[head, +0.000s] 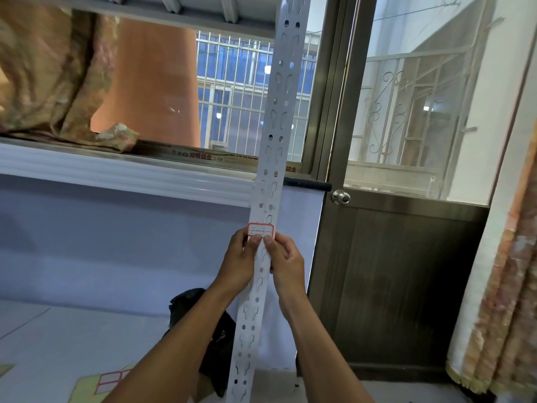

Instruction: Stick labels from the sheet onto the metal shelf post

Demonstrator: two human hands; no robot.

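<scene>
Both thumbs bear on the lower edge of the red-bordered white label (pixel 261 230). Our left hand (pixel 239 258) and right hand (pixel 286 264) each pinch it against the white perforated metal shelf post (pixel 272 162), fingers curled at the post's side edges. The label sits across the post's front face, its upper part uncovered and apparently flat. We judge the pressing-down step to be in hand. The next move calls for smoothing outward to both post edges, then reaching for the yellow-backed label sheet (pixel 109 379), which lies low and left of the post's foot.
</scene>
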